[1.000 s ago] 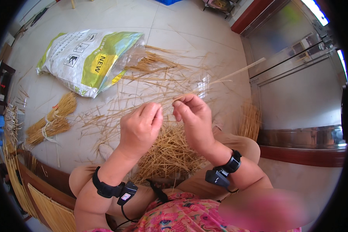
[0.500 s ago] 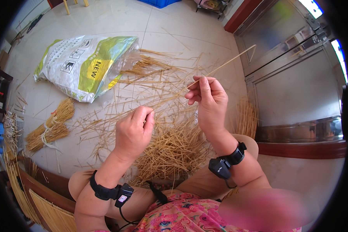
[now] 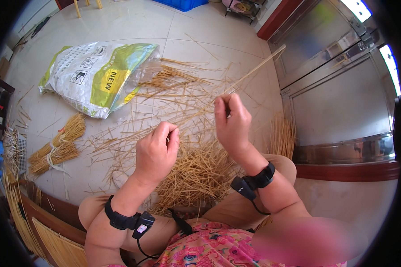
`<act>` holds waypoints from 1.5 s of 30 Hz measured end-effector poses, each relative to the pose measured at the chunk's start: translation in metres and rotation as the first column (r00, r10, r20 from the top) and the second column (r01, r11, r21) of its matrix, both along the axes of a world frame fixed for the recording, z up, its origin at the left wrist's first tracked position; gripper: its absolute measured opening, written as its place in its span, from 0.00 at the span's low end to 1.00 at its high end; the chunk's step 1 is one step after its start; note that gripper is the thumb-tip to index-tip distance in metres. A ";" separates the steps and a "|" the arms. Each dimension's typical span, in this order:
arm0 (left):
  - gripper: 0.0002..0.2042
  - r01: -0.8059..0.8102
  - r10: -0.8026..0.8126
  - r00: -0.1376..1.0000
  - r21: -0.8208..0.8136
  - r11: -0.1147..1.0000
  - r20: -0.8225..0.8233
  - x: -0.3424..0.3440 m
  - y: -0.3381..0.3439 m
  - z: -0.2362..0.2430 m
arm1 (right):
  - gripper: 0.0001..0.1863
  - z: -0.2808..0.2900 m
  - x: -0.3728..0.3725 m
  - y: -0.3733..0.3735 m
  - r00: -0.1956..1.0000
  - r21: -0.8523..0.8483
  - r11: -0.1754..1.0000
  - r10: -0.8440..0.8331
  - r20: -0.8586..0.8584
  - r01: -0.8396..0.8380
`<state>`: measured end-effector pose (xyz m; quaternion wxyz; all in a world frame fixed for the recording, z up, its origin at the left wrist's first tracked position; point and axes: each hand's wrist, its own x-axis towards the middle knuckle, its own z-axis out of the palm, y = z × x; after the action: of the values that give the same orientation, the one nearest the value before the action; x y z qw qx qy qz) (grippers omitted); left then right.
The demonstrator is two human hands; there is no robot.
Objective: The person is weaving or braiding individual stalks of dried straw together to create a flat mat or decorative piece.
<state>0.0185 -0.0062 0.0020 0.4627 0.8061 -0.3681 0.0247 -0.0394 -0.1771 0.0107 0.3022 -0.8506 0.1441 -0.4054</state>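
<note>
Right at the fingers (image 3: 237, 106): I've got the right hand (image 3: 234, 129) closed, centre of the frame, pinching one long pale straw (image 3: 255, 70) that slants to the upper right, its far end bent over. Just left of centre, lower, the left hand (image 3: 155, 153) is curled, thumb tip against forefinger; whether anything thin sits between them, I can't tell. Black straps (image 3: 122, 220) band both forearms. Below the hands, lower centre, there's a golden straw heap (image 3: 194, 175), lying between bent knees in tan trousers (image 3: 280, 167). Farther out, loose straws litter the tiled floor (image 3: 200, 24). Upper left, a white and green sack (image 3: 87, 80) lies flat, with more stalks (image 3: 165, 75) at its mouth. Left side: a tied bundle (image 3: 69, 129), white band round it. Over on the right, upright stalks (image 3: 284, 138) stand beside a metal door (image 3: 343, 111). And at the top edge, a blue bin (image 3: 178, 3)!
</note>
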 end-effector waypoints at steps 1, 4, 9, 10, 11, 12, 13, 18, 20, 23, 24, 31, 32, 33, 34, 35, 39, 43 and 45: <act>0.04 -0.003 0.003 1.000 -0.005 1.000 -0.011 0.000 -0.001 -0.001 | 0.07 -0.001 -0.001 0.004 0.997 -0.011 0.997 0.070 0.026 -0.070; 0.04 -0.029 0.029 1.000 -0.015 0.999 -0.001 0.002 -0.002 -0.002 | 0.07 -0.006 -0.008 0.016 0.966 0.064 0.965 0.257 -0.014 -0.256; 0.04 -0.063 0.063 0.998 -0.037 0.997 -0.005 0.006 0.000 0.000 | 0.09 0.023 -0.013 0.001 0.190 0.421 0.666 0.644 -0.741 -0.615; 0.03 -0.069 0.067 0.997 -0.045 0.997 -0.046 0.006 0.001 0.001 | 0.09 0.025 -0.012 0.002 0.190 0.424 0.665 0.647 -0.739 -0.614; 0.03 -0.068 0.066 0.997 -0.041 0.997 -0.046 0.006 0.002 0.000 | 0.11 0.025 -0.012 0.004 0.416 0.435 0.766 0.630 -0.656 -0.473; 0.04 -0.064 0.062 0.997 -0.042 0.997 -0.052 0.005 0.001 0.001 | 0.13 0.026 -0.012 0.002 0.623 0.462 0.831 0.544 -0.562 -0.309; 0.04 -0.060 0.058 0.997 -0.043 0.997 -0.058 0.005 0.000 0.001 | 0.13 0.012 -0.009 -0.006 0.786 0.485 0.819 0.504 -0.357 -0.305; 0.04 -0.050 0.051 0.997 -0.017 0.999 0.051 0.004 0.000 0.001 | 0.09 0.023 -0.005 -0.014 0.924 0.859 0.407 0.339 0.175 -0.312; 0.05 -0.050 0.050 0.992 -0.003 0.999 0.120 0.003 0.000 0.000 | 0.09 0.022 -0.006 -0.012 0.926 0.884 0.331 0.295 0.236 -0.331; 0.05 -0.032 0.031 0.985 0.005 0.999 0.171 0.003 -0.002 -0.001 | 0.08 0.018 -0.007 -0.014 0.913 0.876 0.320 0.310 0.264 -0.361; 0.05 -0.030 0.028 0.982 0.008 1.000 0.187 0.002 -0.002 -0.001 | 0.08 0.017 -0.007 -0.015 0.909 0.869 0.313 0.293 0.295 -0.383; 0.05 -0.081 0.072 0.969 0.027 0.996 0.236 0.003 0.000 0.001 | 0.06 0.020 -0.008 -0.008 0.919 0.863 0.341 0.265 0.291 -0.372; 0.05 -0.082 0.073 0.969 0.028 0.996 0.236 0.003 0.000 0.000 | 0.06 0.019 -0.007 -0.007 0.919 0.864 0.340 0.266 0.291 -0.372; 0.05 -0.078 0.067 0.965 0.031 0.996 0.255 0.003 0.000 0.000 | 0.06 0.018 -0.007 -0.008 0.920 0.858 0.352 0.262 0.292 -0.373; 0.05 -0.074 0.062 0.960 0.034 0.997 0.273 0.003 -0.001 0.001 | 0.05 0.018 -0.008 -0.008 0.921 0.853 0.364 0.257 0.294 -0.374; 0.05 -0.072 0.061 0.960 0.033 0.997 0.273 0.003 -0.001 0.001 | 0.05 0.018 -0.008 -0.009 0.921 0.853 0.365 0.256 0.293 -0.373; 0.05 -0.057 0.043 0.957 0.041 0.998 0.288 0.002 -0.001 0.000 | 0.05 0.018 -0.008 -0.008 0.917 0.842 0.376 0.251 0.309 -0.386; 0.05 -0.042 0.040 0.961 0.004 0.999 0.273 0.001 -0.001 -0.001 | 0.04 0.016 -0.008 -0.008 0.918 0.837 0.386 0.244 0.313 -0.388; 0.04 -0.040 0.037 0.962 0.008 0.999 0.269 0.001 -0.001 -0.001 | 0.04 0.016 -0.008 -0.008 0.915 0.825 0.404 0.251 0.316 -0.396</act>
<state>0.0194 -0.0076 0.0006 0.4025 0.8053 -0.4120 0.1405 -0.0478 -0.1851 0.0262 0.7753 -0.5550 0.1410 -0.2664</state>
